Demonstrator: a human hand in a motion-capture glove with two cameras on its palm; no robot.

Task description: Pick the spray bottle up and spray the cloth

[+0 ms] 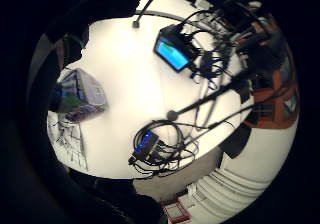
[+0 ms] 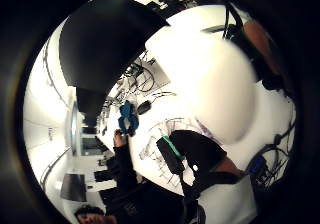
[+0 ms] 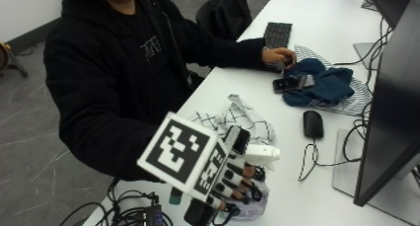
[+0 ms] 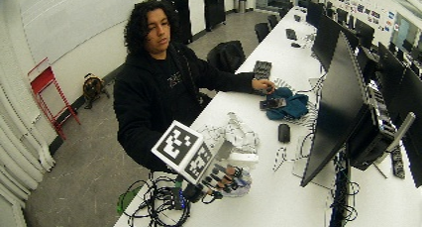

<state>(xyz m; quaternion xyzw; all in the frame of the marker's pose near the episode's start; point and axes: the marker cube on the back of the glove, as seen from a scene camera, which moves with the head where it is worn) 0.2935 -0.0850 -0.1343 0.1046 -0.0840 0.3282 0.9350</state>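
My right hand [image 3: 233, 184] wears a black glove, and its fingers [image 3: 237, 186] are curled around a clear spray bottle [image 3: 253, 199], clamped on its body just below the white spray head [image 3: 262, 154]. From the outside view the bottle stands roughly upright, its long axis vertical, at the near end of the white counter [image 3: 308, 191]; I cannot tell whether its base touches the counter or is lifted just off it. The white head sticks out above my fingers, and its nozzle points away from me along the counter, toward the cloth [image 3: 243, 120]. That cloth is white with a thin dark grid, and it lies crumpled on the counter near the bottle, just beyond the nozzle, between my hand and a black mouse [image 3: 313, 123]. So the thing to spray sits ahead of the nozzle, slightly to the person's side of it. I judge the coming move needs only a small tilt or turn of the bottle toward the cloth before squeezing. The bare left hand [image 3: 279, 56] rests well away at the far end, beside a dark blue garment [image 3: 325, 88] and a keyboard [image 3: 277, 34]; it is much farther from the bottle.
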